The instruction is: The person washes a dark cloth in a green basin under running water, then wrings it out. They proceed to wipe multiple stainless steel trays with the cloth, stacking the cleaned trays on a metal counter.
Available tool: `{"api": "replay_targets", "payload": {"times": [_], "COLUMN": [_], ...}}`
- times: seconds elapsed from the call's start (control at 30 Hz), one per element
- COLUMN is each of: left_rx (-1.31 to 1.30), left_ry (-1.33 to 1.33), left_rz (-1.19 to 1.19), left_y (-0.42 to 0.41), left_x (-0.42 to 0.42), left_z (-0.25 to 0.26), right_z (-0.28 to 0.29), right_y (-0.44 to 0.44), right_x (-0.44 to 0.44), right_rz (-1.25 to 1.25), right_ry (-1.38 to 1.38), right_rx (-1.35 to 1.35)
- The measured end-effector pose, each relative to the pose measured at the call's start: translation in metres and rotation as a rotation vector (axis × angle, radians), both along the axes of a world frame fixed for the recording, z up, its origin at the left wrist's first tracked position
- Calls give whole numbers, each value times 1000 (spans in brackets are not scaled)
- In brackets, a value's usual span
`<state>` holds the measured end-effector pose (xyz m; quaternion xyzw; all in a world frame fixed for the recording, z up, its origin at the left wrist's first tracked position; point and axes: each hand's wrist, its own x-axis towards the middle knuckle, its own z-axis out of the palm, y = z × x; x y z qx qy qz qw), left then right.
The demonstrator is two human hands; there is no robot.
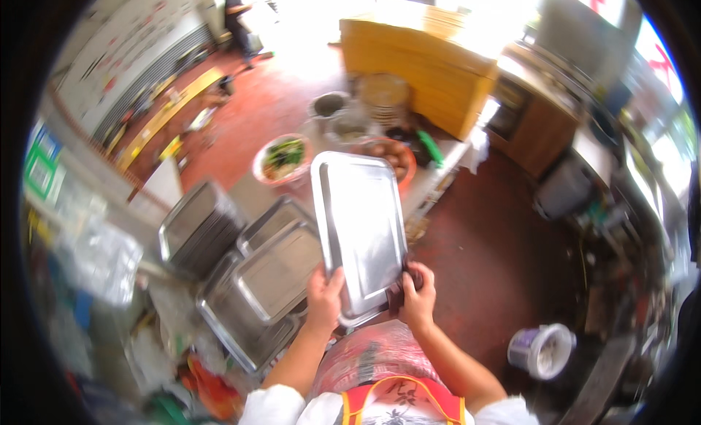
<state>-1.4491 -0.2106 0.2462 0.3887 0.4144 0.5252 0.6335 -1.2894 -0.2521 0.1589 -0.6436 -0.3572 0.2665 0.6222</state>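
A shiny rectangular metal tray [361, 228] is held up in front of me, tilted. My left hand [326, 299] grips its lower left edge, thumb on the rim. At the lower right edge is my right hand [419, 293], which also has a dark brown cloth or similar item [395, 300] against the tray. Left of the held tray lie several loose metal trays [279, 277], overlapping one another. Behind them stands a tall stack of like trays [197, 222]. What lies directly beneath the held tray is hidden.
Beyond the tray are a bowl of vegetables [285, 159], an orange basket of round brown items [400, 156] and pots [328, 104]. A yellow wooden cabinet [416, 69] stands behind. A white bucket [542, 351] is at lower right. A person [235, 22] is far back left.
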Motion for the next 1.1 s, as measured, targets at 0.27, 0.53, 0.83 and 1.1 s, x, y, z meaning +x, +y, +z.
{"api": "replay_targets", "payload": {"times": [0.27, 0.53, 0.83, 1.1], "left_rx": [353, 888, 1195, 1317], "left_ry": [427, 1288, 1170, 1215], "left_rz": [252, 472, -109, -242], "left_y": [43, 78, 45, 68], "left_x": [-69, -202, -159, -214], "left_z": [31, 40, -2, -37], "right_z": [18, 18, 54, 24], "right_y": [-30, -40, 36, 40], "right_x": [-18, 13, -95, -117], "right_rz": [537, 211, 641, 178], "right_ry": [109, 447, 614, 873], "right_rx": [-267, -521, -273, -418]}}
